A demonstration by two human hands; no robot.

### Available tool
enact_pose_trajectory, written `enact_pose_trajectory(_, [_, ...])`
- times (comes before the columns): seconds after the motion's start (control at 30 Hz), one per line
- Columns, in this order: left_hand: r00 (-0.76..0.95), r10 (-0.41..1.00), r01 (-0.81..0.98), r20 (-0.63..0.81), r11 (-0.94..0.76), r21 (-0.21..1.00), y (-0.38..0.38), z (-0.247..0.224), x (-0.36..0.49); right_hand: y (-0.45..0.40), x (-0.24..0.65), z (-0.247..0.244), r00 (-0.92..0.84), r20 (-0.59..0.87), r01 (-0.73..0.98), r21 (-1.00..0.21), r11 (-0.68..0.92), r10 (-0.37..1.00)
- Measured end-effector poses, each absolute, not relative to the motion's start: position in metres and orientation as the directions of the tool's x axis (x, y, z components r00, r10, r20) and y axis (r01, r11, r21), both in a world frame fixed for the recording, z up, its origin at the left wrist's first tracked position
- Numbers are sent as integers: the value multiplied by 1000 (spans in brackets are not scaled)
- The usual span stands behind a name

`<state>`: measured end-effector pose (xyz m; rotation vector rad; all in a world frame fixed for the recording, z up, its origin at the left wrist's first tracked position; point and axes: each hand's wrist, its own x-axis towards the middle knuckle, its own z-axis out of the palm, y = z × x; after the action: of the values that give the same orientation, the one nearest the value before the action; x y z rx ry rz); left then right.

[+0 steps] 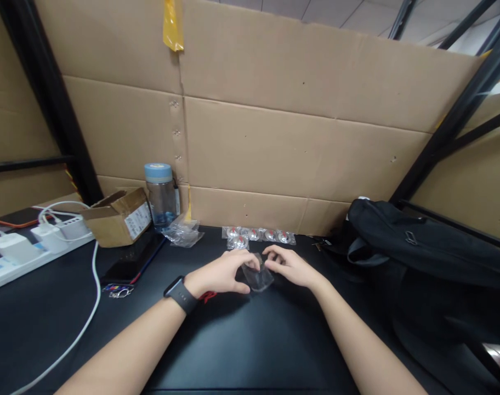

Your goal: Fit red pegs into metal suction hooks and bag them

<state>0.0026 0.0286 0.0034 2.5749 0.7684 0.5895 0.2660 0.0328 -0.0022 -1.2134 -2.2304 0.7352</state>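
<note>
Clear plastic is what both hands are working on: a small see-through bag (258, 277) is lying on the black table (242, 340), right between the person's hands and touching both. The left hand (223, 273) is curling over its left edge, fingers (250, 264) bent together and pinching the film, seemingly to keep the slippery bag from sliding. The right hand (289, 266) is closing in from the other side, its fingertips (270, 262) gathered on the bag's upper right corner, as if holding the opening steady. What is inside the bag is too small to tell.

A black watch (180, 294) is sitting on the left wrist, with something red just beside its strap. Just behind the hands, a short row of little clear packets with red-and-white pieces (258, 236) is lying near the cardboard wall (274, 137), within easy reach. A crumpled bit of clear wrap (183, 231) is resting to their left, in front of a bottle with a pale blue lid (161, 195). Further left, an open cardboard box (118, 216) is standing beside a dark phone (130, 260) and some keys (118, 289). A white power strip (32, 247) and its cable (85, 323) are trailing along the far left edge. A black backpack (418, 247) is slumping on the right, well apart from the hands.
</note>
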Motion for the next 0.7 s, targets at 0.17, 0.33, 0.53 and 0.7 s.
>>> enact_pose_trajectory(0.17, [662,661,538,352,-747,391,35,-5,7,35,272,-6,-534,201,564,-639,523,821])
enact_pose_trajectory(0.33, [700,632,508,332,-768,390,38,-7,9,38,265,-11,-532,235,511,-677,530,813])
enact_pose_trajectory(0.53, [688,697,368,200,-573,732,47,-5,-1,39,265,-7,-471,114,390,-863,322,875])
enact_pose_trajectory(0.7, [630,763,243,143,-369,897,56,-21,5,40,259,-16,-359,2,353,-926,137,933])
